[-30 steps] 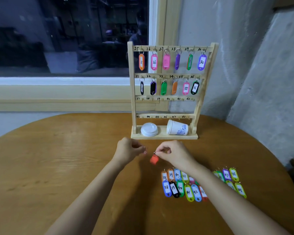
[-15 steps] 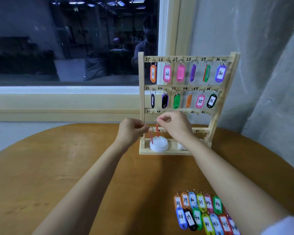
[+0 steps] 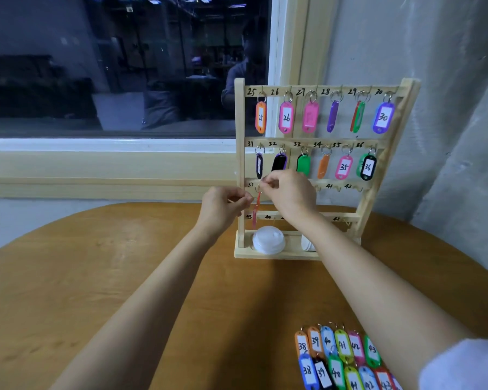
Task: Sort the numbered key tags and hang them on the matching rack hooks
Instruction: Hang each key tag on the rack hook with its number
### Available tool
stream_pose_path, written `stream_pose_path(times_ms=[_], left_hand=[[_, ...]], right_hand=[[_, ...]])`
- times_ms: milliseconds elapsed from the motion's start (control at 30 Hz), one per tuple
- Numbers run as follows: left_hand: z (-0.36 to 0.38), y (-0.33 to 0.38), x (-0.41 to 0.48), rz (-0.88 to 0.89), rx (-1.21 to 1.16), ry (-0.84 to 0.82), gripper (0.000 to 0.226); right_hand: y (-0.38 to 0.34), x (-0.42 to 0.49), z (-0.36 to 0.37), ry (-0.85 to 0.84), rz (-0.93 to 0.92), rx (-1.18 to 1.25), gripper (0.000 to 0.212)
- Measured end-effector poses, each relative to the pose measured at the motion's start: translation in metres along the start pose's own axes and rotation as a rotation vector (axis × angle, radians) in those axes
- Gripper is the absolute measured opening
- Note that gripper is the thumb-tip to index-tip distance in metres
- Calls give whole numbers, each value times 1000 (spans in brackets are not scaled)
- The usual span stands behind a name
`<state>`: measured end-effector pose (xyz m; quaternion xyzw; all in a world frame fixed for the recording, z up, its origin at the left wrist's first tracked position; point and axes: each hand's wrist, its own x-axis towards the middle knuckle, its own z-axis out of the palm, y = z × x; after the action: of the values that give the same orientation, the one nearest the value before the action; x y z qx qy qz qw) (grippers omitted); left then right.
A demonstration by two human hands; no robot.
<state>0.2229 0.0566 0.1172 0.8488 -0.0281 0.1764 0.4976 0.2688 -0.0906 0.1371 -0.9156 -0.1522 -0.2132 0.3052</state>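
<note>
**Red tag at hook 37, both hands on the job**

The rack [image 3: 240, 136] stands at the far side of the round wooden counter [image 3: 124, 277], right of centre, in front of the window [image 3: 124, 66] and a grey wall. Its top 2 rows, nos. 25–30 and 31–36, are full of coloured tags. In row 3, hooks 41 and 42 at the right end are bare.

The right hand [image 3: 289, 195] is up at the left end of row 3, by the no. 37 mark. Thumb and forefinger pinch the ring of the red tag [image 3: 256, 212]. The tag hangs edge-on below that spot, just inside the rack's left post, w/ its lower end above the white lid [image 3: 268, 239] on the rack's base. Its number can't be read. Can't tell whether the ring is over the hook.

The left hand [image 3: 223, 205] is just left of the red tag, fingers curled and tips together at the tag's upper part. Can't tell if it grips the tag or only touches it.

The loose tags [image 3: 341, 358] lie in 2 rows at the near right of the counter, beside the right forearm, nos. 38–43, approx 2 of each.
</note>
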Motion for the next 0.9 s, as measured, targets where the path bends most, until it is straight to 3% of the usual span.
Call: stream_pose_path(times_ms=[167,400,667,767,900], left_hand=[[4,8,12,6,-32,39,11],[18,10,28,-35,15,119,12],[27,-7,9,-86,151,112,11],[38,-21,-22,-137,145,45,8],[62,-38,-76,-152,204,-228,9]], right_hand=[[6,-6,1,5,-54,-34,11],[24,-38,-7,14,-125,26,23],[52,-86,-17,-188,-83,71,20],[66,-110,-26,-261,-65,37,22],[85,-145,-36,-332,-18,14,20]])
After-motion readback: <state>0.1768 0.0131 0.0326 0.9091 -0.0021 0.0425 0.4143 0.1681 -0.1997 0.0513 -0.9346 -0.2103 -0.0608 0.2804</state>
